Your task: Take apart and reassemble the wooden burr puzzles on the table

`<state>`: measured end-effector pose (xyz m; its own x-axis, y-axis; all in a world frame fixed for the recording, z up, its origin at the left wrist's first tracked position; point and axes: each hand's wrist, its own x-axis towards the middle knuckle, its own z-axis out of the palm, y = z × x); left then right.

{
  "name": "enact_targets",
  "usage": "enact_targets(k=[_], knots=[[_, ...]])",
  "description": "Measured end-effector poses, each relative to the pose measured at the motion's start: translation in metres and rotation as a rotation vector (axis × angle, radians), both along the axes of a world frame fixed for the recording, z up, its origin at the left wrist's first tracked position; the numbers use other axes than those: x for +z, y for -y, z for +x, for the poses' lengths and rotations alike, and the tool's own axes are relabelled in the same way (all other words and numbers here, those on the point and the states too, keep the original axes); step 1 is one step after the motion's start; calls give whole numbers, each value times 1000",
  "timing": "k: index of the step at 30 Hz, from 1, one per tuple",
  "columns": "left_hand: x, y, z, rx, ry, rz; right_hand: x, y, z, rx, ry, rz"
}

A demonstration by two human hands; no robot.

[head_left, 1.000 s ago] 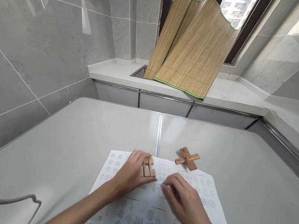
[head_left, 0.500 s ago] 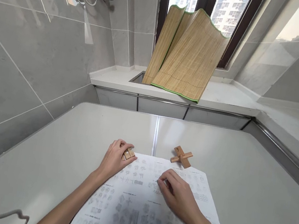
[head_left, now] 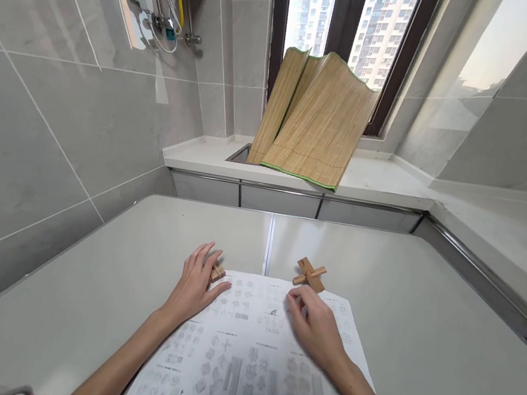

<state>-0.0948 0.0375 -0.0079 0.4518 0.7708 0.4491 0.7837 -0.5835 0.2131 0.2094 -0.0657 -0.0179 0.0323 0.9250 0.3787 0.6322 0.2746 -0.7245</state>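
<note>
Over the upper left corner of a printed sheet is my left hand, its fingers apart beside a small wooden block piece. Whether the fingertips touch that piece is unclear. My right hand rests on the sheet's upper right part, its fingers curled with thumb and index close together; anything between them is too small to name. Just beyond it lies a crossed wooden piece, at the sheet's top edge.
The sheet lies on a pale table with a centre seam. Behind it, a folded bamboo mat leans at the window over a white counter. A grey cable is at the lower left edge.
My left fingers have spread from around the small block piece. My right hand has shifted slightly up the sheet, closer to the crossed piece. The view has tilted up.
</note>
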Motion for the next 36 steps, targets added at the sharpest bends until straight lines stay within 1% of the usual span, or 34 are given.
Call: enact_targets(k=[4, 6, 8, 11, 14, 16, 18, 20, 23, 25, 26, 29, 32, 36], knots=[[5, 14, 3, -21, -8, 5, 0, -6, 17, -260, -57, 133], [6, 18, 5, -19, -8, 0, -1, -10, 25, -354, -65, 187], [6, 21, 7, -24, -10, -10, -5, -14, 31, -400, -82, 195], [7, 27, 12, -49, -6, -19, -13, -19, 36, -422, -127, 141], [10, 32, 21, -65, 1, -20, -19, -22, 39, -406, -177, 102], [11, 34, 29, -79, 1, -22, -18, -23, 40, -383, -195, 108], [12, 35, 39, -100, 12, -31, -15, -23, 41, -327, -245, 95], [12, 34, 52, -113, 38, -56, -12, -23, 42, -216, -385, 20], [12, 30, 74, -130, 85, -120, -10, -27, 40, -19, -712, -174], [12, 27, 88, -155, 121, -162, -9, -30, 38, 58, -854, -263], [13, 26, 95, -170, 143, -181, -9, -31, 38, 77, -892, -282], [15, 23, 113, -209, 210, -247, -8, -33, 37, 85, -948, -272], [18, 21, 127, -220, 267, -319, -9, -34, 38, 57, -986, -244], [23, 22, 132, -235, 336, -400, -7, -32, 34, 40, -988, -223]])
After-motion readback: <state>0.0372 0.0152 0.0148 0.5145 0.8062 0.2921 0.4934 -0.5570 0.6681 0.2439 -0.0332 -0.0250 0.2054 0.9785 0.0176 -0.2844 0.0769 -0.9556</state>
